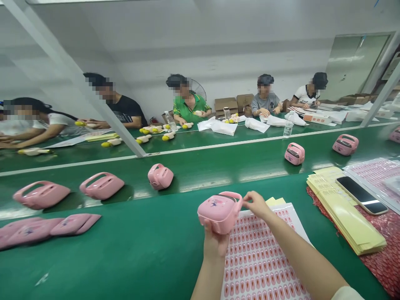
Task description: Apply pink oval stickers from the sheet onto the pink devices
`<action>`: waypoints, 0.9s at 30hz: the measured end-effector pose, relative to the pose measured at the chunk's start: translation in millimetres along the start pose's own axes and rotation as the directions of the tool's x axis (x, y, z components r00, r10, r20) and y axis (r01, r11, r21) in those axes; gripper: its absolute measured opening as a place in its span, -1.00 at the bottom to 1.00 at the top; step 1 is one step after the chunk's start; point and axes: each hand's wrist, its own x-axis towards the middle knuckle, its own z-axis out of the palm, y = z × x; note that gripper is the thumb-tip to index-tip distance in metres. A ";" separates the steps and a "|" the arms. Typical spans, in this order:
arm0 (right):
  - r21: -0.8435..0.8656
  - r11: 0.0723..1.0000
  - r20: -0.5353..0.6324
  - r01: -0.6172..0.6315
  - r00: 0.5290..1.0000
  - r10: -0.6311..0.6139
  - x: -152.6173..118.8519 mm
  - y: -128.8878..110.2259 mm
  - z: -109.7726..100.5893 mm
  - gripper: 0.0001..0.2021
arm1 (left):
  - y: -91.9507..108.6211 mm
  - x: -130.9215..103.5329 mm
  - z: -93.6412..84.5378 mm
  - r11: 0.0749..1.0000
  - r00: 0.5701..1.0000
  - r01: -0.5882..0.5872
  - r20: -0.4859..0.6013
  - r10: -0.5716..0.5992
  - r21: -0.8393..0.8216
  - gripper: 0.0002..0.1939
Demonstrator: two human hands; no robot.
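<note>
Holding up a pink box [217, 212] above the green table [125, 250], the left hand [215, 242] is clamped on it from below. The right hand [255, 205] has its fingertips bent close at the right end of the box's handle [237, 201]; whether they meet on the handle or on some small sticker, I cannot tell. A sheet of oval stickers [250, 258] lies just beneath the hands, partly under the right forearm. Judging by this, the step in hand is fine work at the handle's side, possibly placing a sticker. The next move seems to call for a steady left hold and a light, exact press from the right fingertips.
</note>
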 end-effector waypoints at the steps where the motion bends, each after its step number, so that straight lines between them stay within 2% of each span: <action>1: 0.024 1.000 -0.028 0.003 1.000 -0.002 0.0 -3.9 -12.0 -0.93 | -1.7 -3.2 5.4 0.993 1.000 -0.028 -0.003 0.029 0.110 -0.31; 3: 0.109 0.993 -0.089 0.036 0.996 -0.026 -4.9 -13.5 -37.4 -0.90 | -5.6 -11.6 16.7 0.929 0.994 -0.111 0.018 0.112 0.353 -0.16; 5: 0.260 0.957 -0.123 0.128 0.987 -0.099 -15.3 -24.4 -58.4 -0.86 | -10.6 -20.9 25.1 0.794 0.979 -0.197 0.069 0.193 0.575 -0.07; 8: 0.346 0.914 -0.011 0.213 0.975 -0.222 -32.2 -38.3 -71.7 -0.87 | -19.7 -29.7 25.7 0.583 0.947 -0.322 0.246 0.208 0.746 -0.09; 11: 0.307 0.937 0.128 0.168 0.968 -0.216 -39.4 -43.3 -67.1 -0.92 | -28.9 -27.4 13.6 0.436 0.884 -0.464 0.436 0.170 0.771 -0.11; 14: 0.283 0.952 0.177 0.116 0.969 -0.171 -39.8 -40.4 -59.3 -0.91 | -34.0 -19.9 1.1 0.335 0.802 -0.593 0.575 0.163 0.733 -0.09; 16: 0.275 0.955 0.205 0.108 0.964 -0.168 -40.2 -37.5 -56.5 -0.89 | -34.3 -17.0 -2.8 0.285 0.762 -0.643 0.630 0.147 0.711 -0.08; 21: 0.236 0.962 0.246 0.140 0.949 -0.199 -44.5 -34.2 -56.8 -0.87 | -32.2 -18.4 -3.5 0.210 0.764 -0.641 0.640 0.081 0.738 -0.10; 27: 0.236 0.955 0.218 0.177 0.949 -0.230 -47.8 -29.6 -52.6 -0.88 | -37.8 -16.1 -9.8 0.153 0.724 -0.690 0.674 0.148 0.708 -0.08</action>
